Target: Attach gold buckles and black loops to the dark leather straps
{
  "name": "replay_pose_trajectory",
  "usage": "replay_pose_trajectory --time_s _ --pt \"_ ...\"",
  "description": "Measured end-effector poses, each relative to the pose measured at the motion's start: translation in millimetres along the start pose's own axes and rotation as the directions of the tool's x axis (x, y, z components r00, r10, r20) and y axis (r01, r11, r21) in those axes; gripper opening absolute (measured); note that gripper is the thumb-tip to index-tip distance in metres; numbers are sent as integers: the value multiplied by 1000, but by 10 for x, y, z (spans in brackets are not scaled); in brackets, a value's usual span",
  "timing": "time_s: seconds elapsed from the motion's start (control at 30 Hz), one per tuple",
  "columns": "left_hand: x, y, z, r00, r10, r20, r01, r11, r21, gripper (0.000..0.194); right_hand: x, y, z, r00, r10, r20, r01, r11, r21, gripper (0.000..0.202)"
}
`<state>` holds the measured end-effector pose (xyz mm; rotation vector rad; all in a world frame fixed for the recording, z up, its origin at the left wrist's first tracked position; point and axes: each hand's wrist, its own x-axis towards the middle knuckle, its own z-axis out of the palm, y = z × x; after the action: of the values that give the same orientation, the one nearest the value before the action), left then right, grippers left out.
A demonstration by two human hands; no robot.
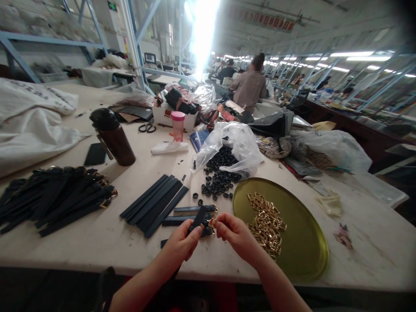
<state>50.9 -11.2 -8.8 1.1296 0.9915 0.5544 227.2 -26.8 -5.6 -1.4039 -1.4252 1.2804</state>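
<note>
Evidently we are partway through: a fanned pile of black straps with gold buckles [61, 195] lies at the left of the off-white counter [130, 249], seemingly finished. Our left hand [186, 239] pinches a flat black strap [199, 218]; our right hand [232, 234] holds a small gold metal buckle [212, 222] by its fingertips, close to that strap — whether they touch, we cannot tell. Left to use, we judge, are the bare black strips [152, 206], the rectangular gold buckles [268, 223] heaped on the shallow olive-gold tray [302, 242], and the small black loops [217, 184] spilling from a clear plastic bag [245, 141].
</note>
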Motion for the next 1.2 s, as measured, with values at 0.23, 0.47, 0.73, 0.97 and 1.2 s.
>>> replay_pose_trajectory --time_s 0.23,0.47,0.73,0.97,1.2 --pt "-39 59 -85 998 37 -55 -28 988 150 27 -49 -5 272 997 -41 70 44 998 -48 19" --pt "-52 33 -131 988 148 -49 -125 940 318 16 -37 73 374 992 116 54 -126 958 259 32" --pt "-56 -82 -188 975 212 -60 -172 902 397 18 -69 155 463 972 178 154 -232 825 515 25" --pt "-71 -67 -172 981 186 -54 -151 909 387 18 -78 165 516 977 171 126 -212 795 569 25" --pt "-101 -100 -179 985 172 14 -160 881 445 21 -97 248 597 947 260 190 -321 703 635 32"
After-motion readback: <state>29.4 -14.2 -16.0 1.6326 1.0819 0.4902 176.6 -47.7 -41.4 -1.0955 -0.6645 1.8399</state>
